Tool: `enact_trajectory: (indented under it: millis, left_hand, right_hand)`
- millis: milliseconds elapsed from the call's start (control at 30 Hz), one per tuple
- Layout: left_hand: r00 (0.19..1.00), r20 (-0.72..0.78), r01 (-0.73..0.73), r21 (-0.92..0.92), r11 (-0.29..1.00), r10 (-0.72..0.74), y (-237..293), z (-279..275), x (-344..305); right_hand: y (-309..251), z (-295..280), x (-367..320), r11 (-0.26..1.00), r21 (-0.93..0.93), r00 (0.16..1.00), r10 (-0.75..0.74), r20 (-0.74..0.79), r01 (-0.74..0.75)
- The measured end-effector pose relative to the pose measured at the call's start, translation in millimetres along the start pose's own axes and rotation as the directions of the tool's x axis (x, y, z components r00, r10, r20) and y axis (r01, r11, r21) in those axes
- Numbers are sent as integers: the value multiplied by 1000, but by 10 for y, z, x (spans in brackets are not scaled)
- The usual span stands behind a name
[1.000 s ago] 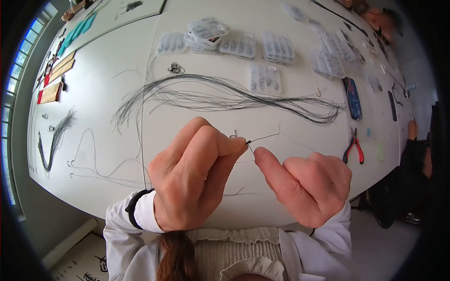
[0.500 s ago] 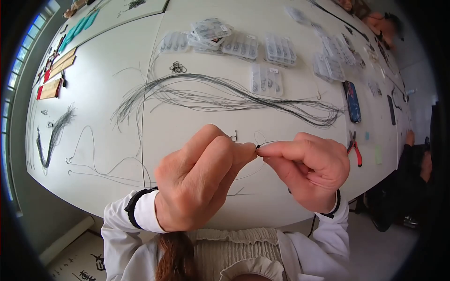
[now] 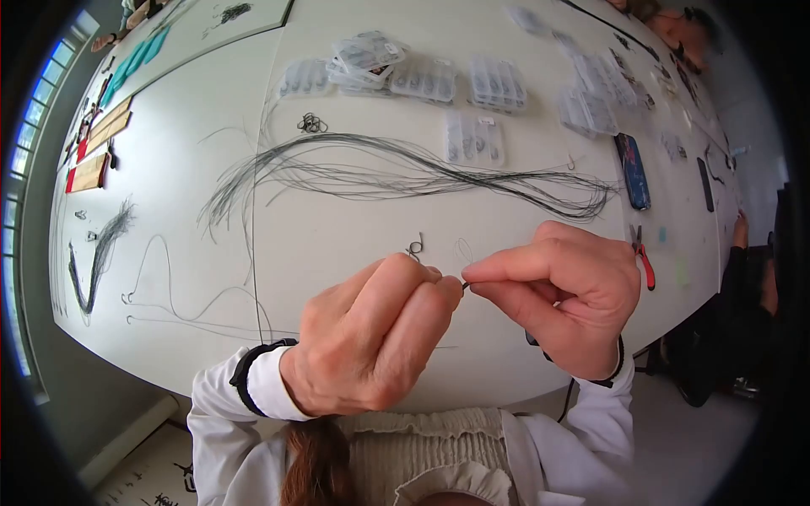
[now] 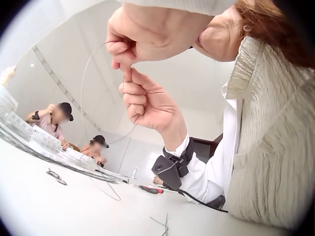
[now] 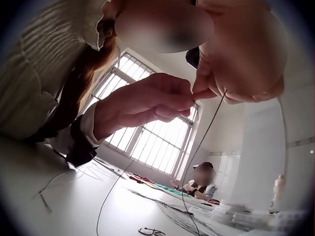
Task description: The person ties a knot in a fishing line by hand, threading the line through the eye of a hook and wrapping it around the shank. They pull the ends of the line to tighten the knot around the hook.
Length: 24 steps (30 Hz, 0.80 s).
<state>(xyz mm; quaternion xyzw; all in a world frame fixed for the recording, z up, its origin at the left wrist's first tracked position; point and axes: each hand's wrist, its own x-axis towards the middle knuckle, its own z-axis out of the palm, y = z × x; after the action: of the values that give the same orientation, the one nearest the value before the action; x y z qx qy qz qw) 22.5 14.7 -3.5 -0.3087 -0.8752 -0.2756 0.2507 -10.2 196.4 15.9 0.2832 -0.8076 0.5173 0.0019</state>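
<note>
My left hand (image 3: 375, 337) has its fingers curled, with the thumb and forefinger pinching a thin dark line at the middle of the head view. Directly beside it, my right hand (image 3: 565, 295) pinches a short dark part of the same line (image 5: 209, 129), fingertips right at the left hand's fingertips. A small loop of the line (image 3: 463, 249) stands up above the right fingertips. In the left wrist view, a wide arc of line (image 4: 83, 83) runs out from the hands. Most of the pinched part is hidden by fingers. Beyond the left knuckles lies a small curled dark piece (image 3: 415, 247).
A long bundle of grey strands (image 3: 363, 143) crosses the table (image 3: 337, 236). Clear compartment boxes (image 3: 422, 80) stand behind it. Red-handled pliers (image 3: 645, 261) and a phone (image 3: 633, 171) lie at right. Hooked lines (image 3: 194, 319) lie at left. Other people sit farther off.
My right hand has come in to the left hand's fingertips and closed its thumb and forefinger on the line. The left hand has moved slightly right and turned, and the dark knot is now mostly covered.
</note>
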Motion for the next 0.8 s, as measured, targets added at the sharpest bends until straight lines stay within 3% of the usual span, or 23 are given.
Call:
enact_trajectory:
  millis: [33, 167, 233, 267, 333, 367, 433, 567, 633, 767, 800]
  left_hand:
    - [1000, 4, -3, -2, 1000, 3, 2, 5, -3]
    - [1000, -15, -8, -53, 999, 7, 12, 22, -13]
    - [1000, -26, -17, -65, 998, 15, 18, 20, -11]
    - [999, -38, -14, -93, 996, 11, 24, 15, -9]
    - [999, -49, -15, -122, 992, 9, 30, 11, -9]
    - [998, -55, -19, -124, 992, 12, 31, 9, -11]
    - [998, -59, -25, -126, 992, 18, 28, -5, -17]
    - [999, -41, -10, -144, 990, 4, 24, -20, -9]
    - [999, -35, 1, -153, 988, -6, 20, -24, 3]
    - [997, -10, 79, -195, 978, -82, -23, -33, 43]
    - [995, -7, 98, -199, 975, -101, -31, -36, 49]
  right_hand:
    - [0, -5, 13, 960, -213, 982, -189, -20, 180]
    - [21, 6, 24, 952, -224, 972, -226, -61, 208]
    - [21, 17, 29, 995, -52, 992, -94, -80, 90]
    - [27, -2, 31, 995, -52, 992, -93, -84, 89]
    - [43, -52, 35, 994, 84, 997, 73, 35, -75]
    - [47, -50, 36, 994, 85, 997, 73, 32, -75]
    - [63, -36, 35, 918, 310, 966, 214, 145, -249]
    - [172, -36, 30, 827, 425, 921, 261, 288, -367]
    - [195, -5, 25, 711, 531, 884, 311, 349, -461]
    - [180, -31, 87, 790, 454, 903, 288, 319, -413]
    - [182, -35, 112, 873, 390, 951, 224, 213, -293]
